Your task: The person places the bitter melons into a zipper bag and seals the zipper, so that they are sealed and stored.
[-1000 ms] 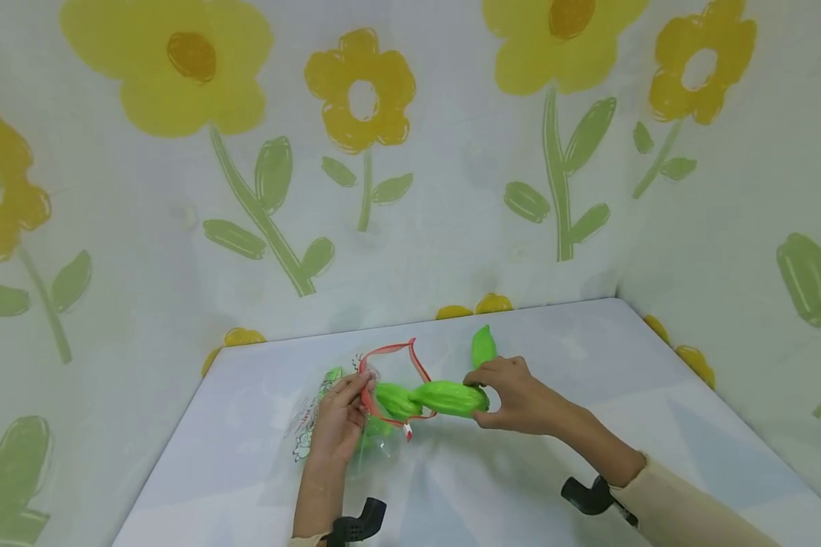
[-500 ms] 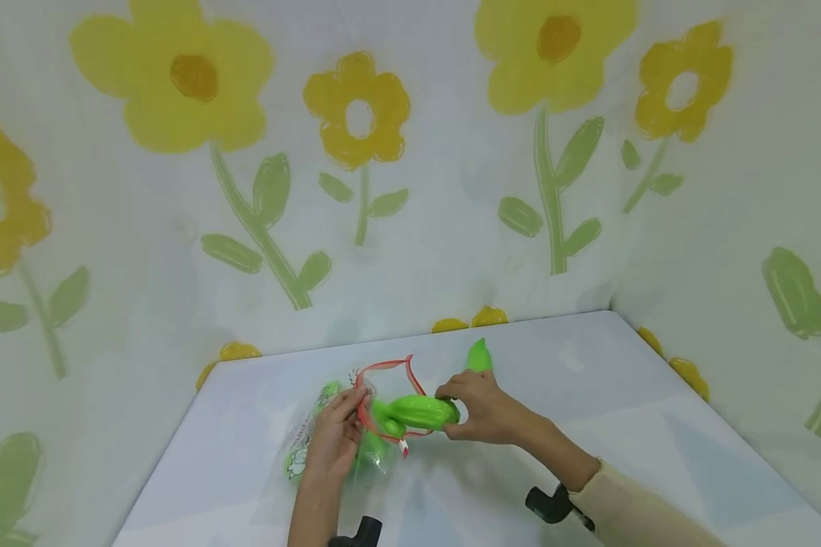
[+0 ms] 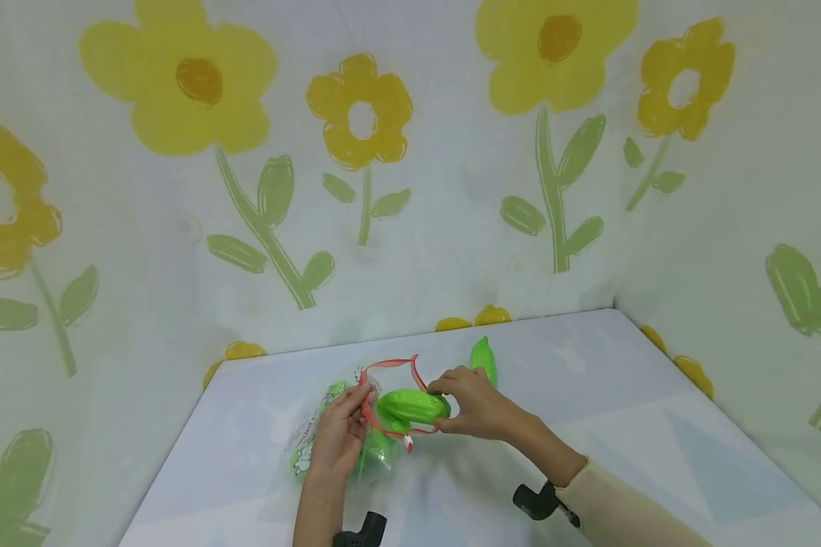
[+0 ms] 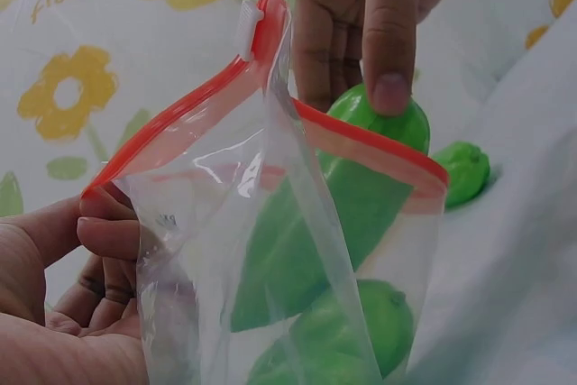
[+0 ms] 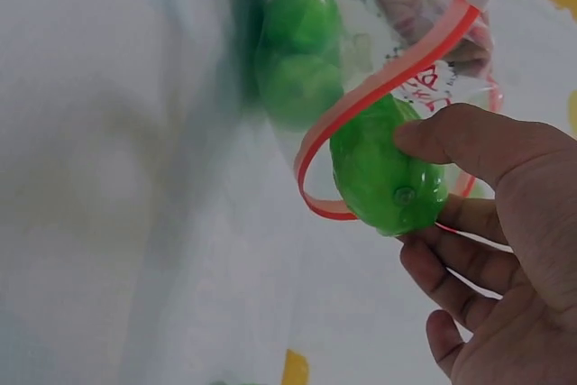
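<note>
My left hand (image 3: 337,441) pinches the red-edged rim of a clear zip bag (image 4: 198,196) and its mouth gapes toward the right. My right hand (image 3: 482,410) holds a ridged green plastic vegetable (image 3: 410,406) by its blunt end, thumb on one side and fingers on the other. Most of that vegetable's length is inside the bag mouth, its tapered end behind the clear film. In the left wrist view another green vegetable (image 4: 334,335) lies lower in the bag. A white slider (image 4: 248,31) sits on the red zip.
One more green vegetable (image 3: 483,357) lies on the white table (image 3: 588,380) behind my right hand. Fabric walls (image 3: 445,197) with printed flowers stand along the table's back and sides. The bag's printed left part (image 3: 308,433) spreads over the table beyond my left hand.
My right hand has moved left, carrying the green vegetable deeper into the bag mouth. The left hand keeps its pinch on the rim. The head view has tilted slightly.
</note>
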The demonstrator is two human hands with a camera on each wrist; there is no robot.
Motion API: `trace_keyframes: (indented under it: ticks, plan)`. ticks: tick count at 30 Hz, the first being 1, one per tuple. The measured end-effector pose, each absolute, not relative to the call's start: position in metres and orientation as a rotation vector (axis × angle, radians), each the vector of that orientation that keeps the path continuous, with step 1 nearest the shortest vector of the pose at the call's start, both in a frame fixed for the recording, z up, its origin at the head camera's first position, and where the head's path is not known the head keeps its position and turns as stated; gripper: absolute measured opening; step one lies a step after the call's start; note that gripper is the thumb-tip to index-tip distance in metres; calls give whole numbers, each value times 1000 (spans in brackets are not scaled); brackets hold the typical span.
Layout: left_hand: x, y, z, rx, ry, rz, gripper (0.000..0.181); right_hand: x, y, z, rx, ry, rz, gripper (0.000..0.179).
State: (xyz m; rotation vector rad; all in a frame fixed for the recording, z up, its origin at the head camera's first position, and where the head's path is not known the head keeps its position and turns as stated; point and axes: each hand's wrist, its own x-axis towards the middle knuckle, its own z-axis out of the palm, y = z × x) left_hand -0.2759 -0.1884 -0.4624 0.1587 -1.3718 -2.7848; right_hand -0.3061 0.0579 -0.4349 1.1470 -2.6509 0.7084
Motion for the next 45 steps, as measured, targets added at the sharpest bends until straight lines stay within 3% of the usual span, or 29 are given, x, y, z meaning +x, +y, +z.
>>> trace_keyframes:
  ticks: [31,45]
  plan:
    - [-277,-187,-463,148,-1369,-2803,6,-316,15,-442,1087,-2582,604,39]
    - [-279,-189,-462,151,-1343,-2810,6,-324,57,-436,889,-2377,618,34]
